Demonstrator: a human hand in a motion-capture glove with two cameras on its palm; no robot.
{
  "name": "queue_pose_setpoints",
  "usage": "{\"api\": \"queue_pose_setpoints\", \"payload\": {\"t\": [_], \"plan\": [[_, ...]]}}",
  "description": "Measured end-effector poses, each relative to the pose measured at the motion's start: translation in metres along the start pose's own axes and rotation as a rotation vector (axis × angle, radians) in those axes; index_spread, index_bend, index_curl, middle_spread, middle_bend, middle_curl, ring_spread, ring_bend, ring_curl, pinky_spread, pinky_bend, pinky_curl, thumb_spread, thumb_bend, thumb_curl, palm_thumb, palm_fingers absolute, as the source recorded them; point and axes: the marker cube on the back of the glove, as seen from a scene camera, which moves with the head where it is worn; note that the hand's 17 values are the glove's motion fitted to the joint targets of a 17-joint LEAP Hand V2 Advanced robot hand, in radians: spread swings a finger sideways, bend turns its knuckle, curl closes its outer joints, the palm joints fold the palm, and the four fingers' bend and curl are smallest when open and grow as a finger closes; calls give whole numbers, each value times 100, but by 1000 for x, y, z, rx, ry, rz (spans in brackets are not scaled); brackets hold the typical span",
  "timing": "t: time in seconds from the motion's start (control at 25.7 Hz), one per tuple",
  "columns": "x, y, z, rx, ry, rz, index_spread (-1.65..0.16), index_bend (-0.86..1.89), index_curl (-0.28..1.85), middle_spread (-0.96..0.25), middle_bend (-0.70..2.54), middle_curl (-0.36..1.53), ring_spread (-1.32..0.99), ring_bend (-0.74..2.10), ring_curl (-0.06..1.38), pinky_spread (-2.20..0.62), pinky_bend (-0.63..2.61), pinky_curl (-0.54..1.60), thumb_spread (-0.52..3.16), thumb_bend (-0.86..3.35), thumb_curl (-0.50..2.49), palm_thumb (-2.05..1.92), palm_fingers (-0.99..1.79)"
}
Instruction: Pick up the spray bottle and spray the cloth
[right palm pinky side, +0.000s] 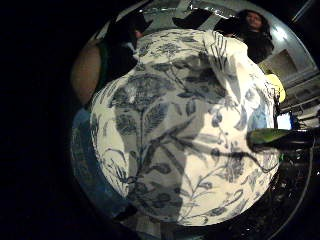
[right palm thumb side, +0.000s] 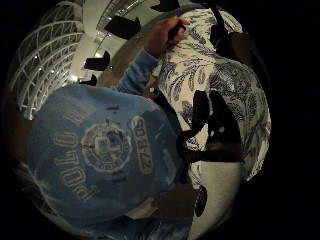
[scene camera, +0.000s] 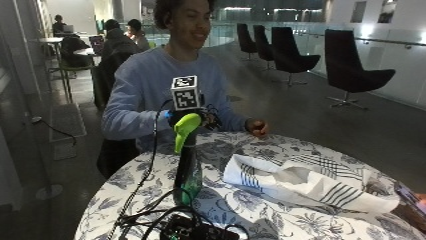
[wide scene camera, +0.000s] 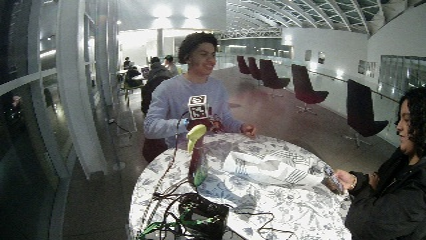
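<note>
A dark green spray bottle (scene camera: 187, 170) with a yellow-green spray head (scene camera: 184, 129) stands upright on the round table's floral covering (scene camera: 239, 202), near its left side. My gloved right hand (scene camera: 197, 118) hovers just behind the spray head, fingers loosely bent and holding nothing. From the little finger side palm view the spray head (right palm pinky side: 272, 137) lies close beside the palm, over the table (right palm pinky side: 175, 145). A white cloth (scene camera: 299, 182) with dark stripes lies crumpled to the right of the bottle, also seen from the palm (right palm pinky side: 220, 47). The bare left hand (scene camera: 257, 127) rests fisted at the table's far edge.
A black box (scene camera: 193, 230) with a tangle of cables sits at the table's near edge, in front of the bottle. A cable runs from it up to the gloved hand. A dark phone (scene camera: 407, 194) lies at the right edge, past the cloth.
</note>
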Motion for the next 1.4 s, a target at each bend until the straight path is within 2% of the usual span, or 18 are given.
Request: {"api": "queue_pose_setpoints", "payload": {"t": [0.19, 0.51, 0.66, 0.82, 1.01, 1.4], "plan": [[18, 21, -13, 84, -50, 92, -33, 17, 36, -2, 21, 33, 2, 24, 28, 21, 16, 25, 118, 26, 38, 73, 77], [69, 85, -39, 339, -245, 403, -34, 6, 30, -3, 22, 35, 0, 33, 31, 19, 23, 29, 116, 18, 38, 72, 73], [112, 115, -54, 469, -435, 595, -35, 0, 25, -3, 24, 37, 0, 37, 33, 17, 28, 31, 113, 12, 37, 68, 69], [153, 130, -61, 622, -652, 648, -36, -5, 18, -3, 28, 38, 0, 42, 35, 17, 35, 34, 110, 4, 34, 61, 63], [179, 129, -57, 728, -715, 698, -36, 0, 14, -2, 31, 39, 1, 46, 36, 16, 40, 36, 108, 0, 33, 61, 58], [216, 82, -46, 758, -642, 840, -36, 9, 13, -1, 35, 40, 3, 40, 34, 17, 43, 37, 104, -4, 32, 59, 47]]}}
